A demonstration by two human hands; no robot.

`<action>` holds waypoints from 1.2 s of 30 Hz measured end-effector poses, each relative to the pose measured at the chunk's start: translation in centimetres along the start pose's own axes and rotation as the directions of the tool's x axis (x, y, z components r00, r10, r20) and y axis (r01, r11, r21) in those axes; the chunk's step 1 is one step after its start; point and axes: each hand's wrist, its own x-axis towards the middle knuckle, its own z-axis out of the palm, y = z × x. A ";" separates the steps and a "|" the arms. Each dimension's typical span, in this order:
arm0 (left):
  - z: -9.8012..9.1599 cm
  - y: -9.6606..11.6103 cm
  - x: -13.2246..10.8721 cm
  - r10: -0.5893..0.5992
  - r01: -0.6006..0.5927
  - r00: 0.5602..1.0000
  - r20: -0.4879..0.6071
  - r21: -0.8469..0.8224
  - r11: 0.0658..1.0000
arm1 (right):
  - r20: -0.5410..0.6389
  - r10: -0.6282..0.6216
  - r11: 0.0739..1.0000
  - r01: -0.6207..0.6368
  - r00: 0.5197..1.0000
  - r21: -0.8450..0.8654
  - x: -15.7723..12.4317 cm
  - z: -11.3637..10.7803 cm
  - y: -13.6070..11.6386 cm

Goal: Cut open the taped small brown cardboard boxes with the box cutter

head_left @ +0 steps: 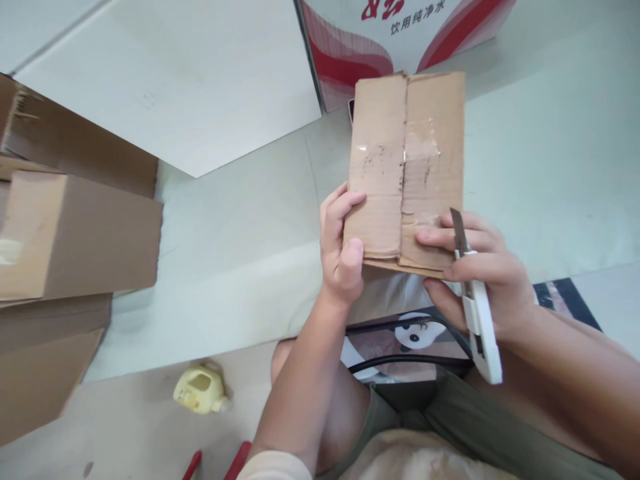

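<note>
A small brown cardboard box [380, 193] is held up above the light green tablecloth, its seamed face with clear tape and dark scuffs toward me. My left hand [343, 243] grips its left edge, thumb and fingers closed around the lower corner. At the lower right, my right hand [487, 277] rests fingers on the box face. A white utility knife [481, 327] lies between that hand's fingers, its blade out and pointing up past the box's right edge. The palm side of the right hand is partly hidden.
Several brown cardboard boxes [107, 233] are stacked at the left. A large white box [200, 80] and a red-and-white water carton [350, 40] stand behind. On the floor lies a yellow jug [200, 389], with red handles [237, 460] nearby.
</note>
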 end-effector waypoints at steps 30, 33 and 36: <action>0.4 -0.3 0.0 0.011 -0.012 1.000 -0.027 -0.015 1.000 | 0.006 -0.017 1.000 0.018 1.000 -0.025 0.1 -0.1 0.3; 0.4 -0.4 0.0 0.010 -0.011 0.999 -0.033 -0.040 0.999 | -0.014 -0.012 1.000 0.012 1.000 -0.023 0.0 -0.1 0.4; 0.4 -0.5 -0.1 0.013 -0.014 0.999 -0.034 -0.029 0.999 | -0.019 -0.005 1.000 0.005 1.000 -0.014 -0.1 0.0 0.4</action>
